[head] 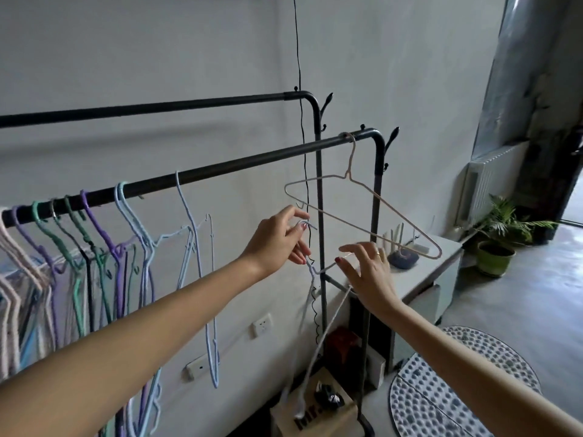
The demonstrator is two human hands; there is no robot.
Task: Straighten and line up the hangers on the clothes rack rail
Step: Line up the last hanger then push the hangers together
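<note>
my left hand [277, 241] pinches a pale blue wire hanger [310, 272] off the black metal rail [239, 164]; my right hand [367, 266] is spread beside it; the bunched coloured hangers [82, 241] look lined up; i judge the lone beige wire hanger [362, 212] is left.

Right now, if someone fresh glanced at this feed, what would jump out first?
Two bare arms reaching in: the left hand pinches the hook of a pale blue hanger held off the rail, while the right hand touches its shoulder with fingers spread. Above them a lone beige hanger hangs skewed near the right end of the front rail. At far left, a crowded bunch of coloured hangers fills the same rail.
</note>
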